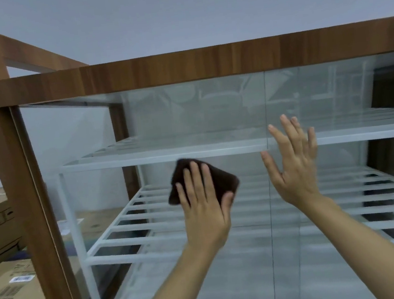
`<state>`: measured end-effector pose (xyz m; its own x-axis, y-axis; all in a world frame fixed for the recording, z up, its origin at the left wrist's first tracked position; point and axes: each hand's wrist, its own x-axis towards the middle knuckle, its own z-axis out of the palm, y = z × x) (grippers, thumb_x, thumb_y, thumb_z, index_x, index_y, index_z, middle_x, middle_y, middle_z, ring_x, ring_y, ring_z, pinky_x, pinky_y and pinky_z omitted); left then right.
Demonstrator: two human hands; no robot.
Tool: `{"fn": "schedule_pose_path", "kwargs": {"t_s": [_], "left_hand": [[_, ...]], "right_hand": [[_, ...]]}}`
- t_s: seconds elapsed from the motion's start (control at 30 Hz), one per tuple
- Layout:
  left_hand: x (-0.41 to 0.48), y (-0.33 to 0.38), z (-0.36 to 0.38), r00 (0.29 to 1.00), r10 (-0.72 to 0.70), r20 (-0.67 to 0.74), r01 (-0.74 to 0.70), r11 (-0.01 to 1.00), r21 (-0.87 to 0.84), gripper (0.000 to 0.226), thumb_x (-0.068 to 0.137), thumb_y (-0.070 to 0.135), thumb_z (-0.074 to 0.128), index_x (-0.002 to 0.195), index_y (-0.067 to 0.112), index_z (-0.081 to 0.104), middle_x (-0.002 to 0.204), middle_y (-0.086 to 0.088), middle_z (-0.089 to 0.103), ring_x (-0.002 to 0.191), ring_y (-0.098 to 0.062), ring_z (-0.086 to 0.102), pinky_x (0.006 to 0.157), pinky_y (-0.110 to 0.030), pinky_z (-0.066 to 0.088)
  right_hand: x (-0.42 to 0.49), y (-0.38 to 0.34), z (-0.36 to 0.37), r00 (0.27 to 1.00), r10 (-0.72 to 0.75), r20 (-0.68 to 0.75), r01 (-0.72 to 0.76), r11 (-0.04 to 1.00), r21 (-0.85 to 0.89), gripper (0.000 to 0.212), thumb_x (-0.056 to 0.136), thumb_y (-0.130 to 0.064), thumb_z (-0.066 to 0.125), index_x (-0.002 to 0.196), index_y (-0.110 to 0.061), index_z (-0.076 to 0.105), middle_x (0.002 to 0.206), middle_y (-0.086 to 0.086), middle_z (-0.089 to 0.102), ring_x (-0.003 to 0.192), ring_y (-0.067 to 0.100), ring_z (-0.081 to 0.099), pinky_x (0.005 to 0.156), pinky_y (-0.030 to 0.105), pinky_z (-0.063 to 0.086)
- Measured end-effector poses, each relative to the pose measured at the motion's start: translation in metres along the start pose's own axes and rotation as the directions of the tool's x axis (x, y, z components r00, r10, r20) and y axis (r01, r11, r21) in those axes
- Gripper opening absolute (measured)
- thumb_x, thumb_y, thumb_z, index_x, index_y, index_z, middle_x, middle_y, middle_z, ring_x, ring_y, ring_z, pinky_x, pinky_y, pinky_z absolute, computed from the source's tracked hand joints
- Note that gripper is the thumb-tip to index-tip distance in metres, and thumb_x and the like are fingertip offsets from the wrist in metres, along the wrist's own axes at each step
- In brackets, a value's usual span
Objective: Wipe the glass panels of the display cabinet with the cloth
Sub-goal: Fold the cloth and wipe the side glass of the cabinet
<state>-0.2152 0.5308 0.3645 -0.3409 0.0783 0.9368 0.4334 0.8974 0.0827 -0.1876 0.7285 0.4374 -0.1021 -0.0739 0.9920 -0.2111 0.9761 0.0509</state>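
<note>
The display cabinet [157,69] has a brown wooden frame and glass front panels [187,116] that meet at a vertical seam near the middle. My left hand [203,205] presses a dark brown folded cloth [221,181] flat against the left glass panel, fingers straight and spread over it. My right hand [293,163] lies flat on the right glass panel just past the seam, fingers straight and spread, holding nothing.
White slatted shelves [150,218] sit behind the glass on two levels. Cardboard boxes [8,293] are stacked to the left of the cabinet's wooden post [14,170]. A plain grey wall rises behind.
</note>
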Motion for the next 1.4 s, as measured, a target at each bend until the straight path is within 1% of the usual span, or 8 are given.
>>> {"fn": "schedule_pose_path", "kwargs": {"t_s": [0.33,0.53,0.73,0.83,0.93,1.13,1.27,1.4], "left_hand": [[0.1,0.017,-0.015,0.97,0.242,-0.04,-0.242,0.97,0.001,0.073,0.105,0.052,0.025,0.158,0.004,0.014,0.166,-0.016,0.001,0.154,-0.032,0.001,0.125,-0.053,0.003],[0.056,-0.015,-0.006,0.643,0.753,0.139,-0.766,0.634,0.109,0.07,0.102,0.056,0.036,0.158,0.016,0.025,0.165,-0.006,0.016,0.154,-0.023,0.012,0.125,-0.043,0.008],[0.133,0.048,-0.019,0.938,0.335,-0.087,-0.335,0.942,0.007,0.07,0.104,0.052,0.031,0.158,0.009,0.018,0.166,-0.012,0.008,0.154,-0.029,0.008,0.126,-0.048,0.002],[0.038,0.054,0.014,0.887,0.462,-0.01,-0.462,0.887,-0.004,0.073,0.103,0.053,0.04,0.158,0.012,0.018,0.166,-0.009,0.005,0.155,-0.026,0.004,0.126,-0.047,0.002],[-0.07,0.016,0.033,0.678,0.709,0.197,-0.73,0.68,0.065,0.064,0.103,0.053,0.038,0.157,0.021,0.026,0.166,0.001,0.01,0.153,-0.02,0.014,0.126,-0.042,-0.005],[0.056,-0.022,-0.009,0.969,0.234,-0.075,-0.236,0.972,-0.006,0.068,0.104,0.053,0.031,0.157,0.013,0.019,0.166,-0.009,0.008,0.154,-0.025,0.009,0.125,-0.044,0.002],[0.093,-0.032,-0.018,0.987,0.084,-0.134,-0.092,0.994,-0.057,0.069,0.105,0.05,0.029,0.157,0.007,0.018,0.165,-0.018,0.012,0.154,-0.032,0.008,0.125,-0.048,0.003],[-0.046,-0.07,0.007,0.997,0.083,0.001,-0.083,0.995,-0.046,0.069,0.106,0.051,0.027,0.159,0.012,0.009,0.167,-0.009,-0.003,0.155,-0.027,0.001,0.125,-0.048,0.005]], "right_hand": [[-0.004,0.016,0.005,0.998,0.061,0.014,-0.062,0.996,0.064,0.069,0.099,-0.043,0.041,0.155,-0.011,0.016,0.162,0.019,0.012,0.153,0.03,0.007,0.125,0.046,0.006],[-0.002,0.014,-0.003,0.996,0.085,0.038,-0.091,0.966,0.243,0.075,0.099,-0.05,0.041,0.152,-0.002,0.019,0.162,0.019,0.016,0.152,0.031,0.013,0.124,0.049,0.009],[-0.001,0.01,-0.012,0.984,0.153,0.092,-0.177,0.893,0.415,0.079,0.098,-0.052,0.041,0.153,-0.002,0.015,0.163,0.014,0.016,0.153,0.027,0.014,0.124,0.054,0.009],[-0.004,0.007,-0.012,0.98,0.178,0.085,-0.197,0.887,0.418,0.073,0.1,-0.048,0.038,0.153,-0.003,0.017,0.163,0.015,0.017,0.153,0.029,0.012,0.122,0.058,0.007],[-0.027,-0.004,-0.008,0.984,0.175,0.043,-0.18,0.948,0.263,0.061,0.103,-0.044,0.032,0.151,-0.006,0.025,0.161,0.019,0.021,0.152,0.035,0.011,0.122,0.06,0.004],[-0.063,-0.046,0.01,0.997,0.056,0.055,-0.065,0.982,0.175,0.052,0.101,-0.033,0.044,0.147,-0.012,0.032,0.158,0.014,0.027,0.151,0.03,0.016,0.121,0.061,0.009],[-0.053,-0.086,0.03,0.996,0.073,0.042,-0.08,0.978,0.194,0.05,0.099,-0.018,0.046,0.147,-0.014,0.033,0.157,0.011,0.03,0.151,0.029,0.018,0.122,0.058,0.009],[-0.058,-0.12,0.047,0.998,0.05,0.047,-0.057,0.985,0.164,0.049,0.099,-0.014,0.045,0.147,-0.014,0.036,0.156,0.011,0.034,0.15,0.03,0.023,0.122,0.058,0.011]]}}
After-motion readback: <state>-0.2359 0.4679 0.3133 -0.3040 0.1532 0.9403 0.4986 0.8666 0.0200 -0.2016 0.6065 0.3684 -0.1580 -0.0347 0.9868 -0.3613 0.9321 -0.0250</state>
